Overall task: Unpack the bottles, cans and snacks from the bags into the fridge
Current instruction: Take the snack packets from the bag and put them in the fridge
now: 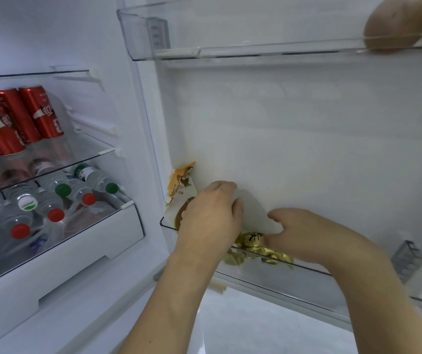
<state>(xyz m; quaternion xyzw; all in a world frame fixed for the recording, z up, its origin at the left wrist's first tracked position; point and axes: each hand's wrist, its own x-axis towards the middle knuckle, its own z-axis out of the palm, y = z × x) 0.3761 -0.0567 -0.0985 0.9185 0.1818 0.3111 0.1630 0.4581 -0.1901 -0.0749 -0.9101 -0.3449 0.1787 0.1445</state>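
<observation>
Both my hands reach into the lower clear door bin of the open fridge. My left hand presses against a white and orange snack packet standing at the bin's left end; its fingers curl over the packet's lower part. My right hand grips a crinkled gold snack wrapper lying in the bin. Red cans stand on a glass shelf at the left. Water bottles with red, green and white caps lie in the drawer below.
An upper clear door bin hangs above, with a blurred tan item at its right end. The white door wall fills the middle. The drawer's white front juts out at lower left. Pale floor shows below.
</observation>
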